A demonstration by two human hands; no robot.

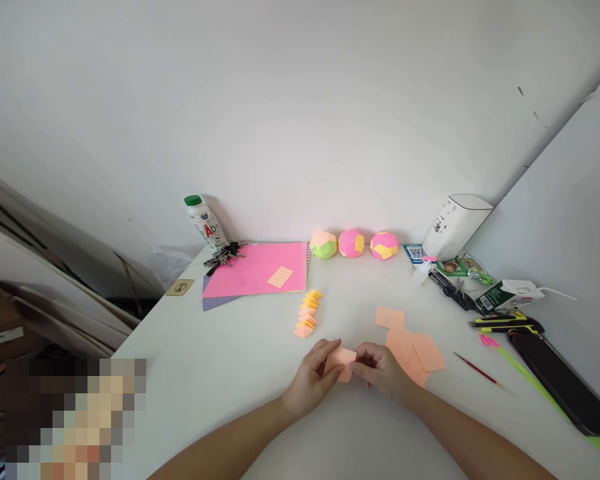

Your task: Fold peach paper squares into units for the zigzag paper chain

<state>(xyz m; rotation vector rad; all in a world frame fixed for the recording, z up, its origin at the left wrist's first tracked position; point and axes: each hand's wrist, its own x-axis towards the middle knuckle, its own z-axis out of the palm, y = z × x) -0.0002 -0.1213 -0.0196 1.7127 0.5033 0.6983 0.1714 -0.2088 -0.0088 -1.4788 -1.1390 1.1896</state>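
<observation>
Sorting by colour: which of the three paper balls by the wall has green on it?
The leftmost ball, beside the pink notebook: it is peach and green, while the middle ball and right ball are pink and yellow.

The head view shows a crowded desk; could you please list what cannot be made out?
- Head view: peach paper, folds covered by left hand and right hand.
- Head view: white bottle, label too small to read.
- Head view: black flat object, cut by the right edge.
- Head view: pixelated patch, lower left, blurred.
</observation>
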